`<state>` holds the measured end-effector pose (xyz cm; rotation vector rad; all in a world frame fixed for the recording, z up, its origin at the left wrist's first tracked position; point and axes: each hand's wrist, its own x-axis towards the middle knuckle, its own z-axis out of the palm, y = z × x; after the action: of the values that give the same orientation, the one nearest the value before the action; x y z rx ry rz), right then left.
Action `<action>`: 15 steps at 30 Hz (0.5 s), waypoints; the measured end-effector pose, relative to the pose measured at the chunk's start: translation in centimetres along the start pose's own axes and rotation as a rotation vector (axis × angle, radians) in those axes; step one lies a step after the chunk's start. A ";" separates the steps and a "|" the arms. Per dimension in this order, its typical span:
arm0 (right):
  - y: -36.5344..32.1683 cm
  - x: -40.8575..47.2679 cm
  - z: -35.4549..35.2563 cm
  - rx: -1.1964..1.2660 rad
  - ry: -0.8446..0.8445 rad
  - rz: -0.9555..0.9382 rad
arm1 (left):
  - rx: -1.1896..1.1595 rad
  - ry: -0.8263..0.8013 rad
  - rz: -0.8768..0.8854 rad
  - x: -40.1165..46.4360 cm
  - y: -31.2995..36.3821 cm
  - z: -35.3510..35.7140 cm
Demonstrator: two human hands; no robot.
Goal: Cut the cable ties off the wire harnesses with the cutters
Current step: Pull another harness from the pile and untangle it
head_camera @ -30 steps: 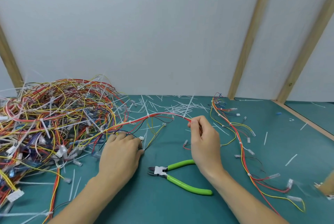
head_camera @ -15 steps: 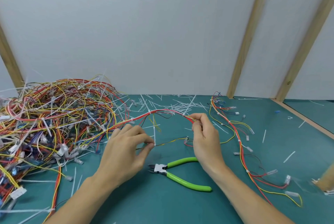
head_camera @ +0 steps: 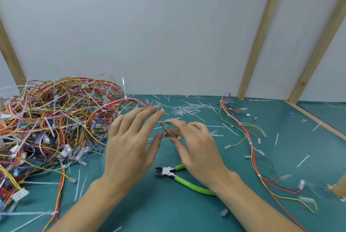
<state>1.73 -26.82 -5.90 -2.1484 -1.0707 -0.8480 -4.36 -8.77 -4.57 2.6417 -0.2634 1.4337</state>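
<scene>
Left hand [head_camera: 131, 143] raised with fingers spread, right hand [head_camera: 194, 147] pinching a red-and-yellow wire harness [head_camera: 165, 128] mid-table, green-handled cutters [head_camera: 179, 176] lying untouched on the teal table [head_camera: 168, 209] beneath the right wrist

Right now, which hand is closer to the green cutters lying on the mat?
Right. The right hand hovers just above the green cutters, its wrist covering part of one handle. The left hand is up and off to their left, fingers spread by the wire harness.

Cutters' [head_camera: 184, 179] upper handle behind right hand [head_camera: 198, 149]; wire pile [head_camera: 46, 128] cropped left.
</scene>
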 end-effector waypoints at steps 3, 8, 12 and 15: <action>0.0 -0.1 0.0 0.001 0.003 -0.012 | 0.073 0.043 0.001 0.2 -0.3 -0.2; 0.4 -0.3 0.2 0.013 0.031 0.041 | -0.047 -0.077 -0.024 0.0 -0.9 0.3; 0.9 -0.4 0.5 0.053 0.124 0.195 | -0.302 -0.175 -0.235 -0.9 -1.0 1.3; 1.7 -0.6 0.5 0.067 0.096 0.363 | -0.453 -0.142 -0.362 -0.9 -1.2 1.8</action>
<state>3.05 -27.58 -7.02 -2.1325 -0.6247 -0.7228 -3.08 -7.84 -6.35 2.2725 -0.0988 0.9443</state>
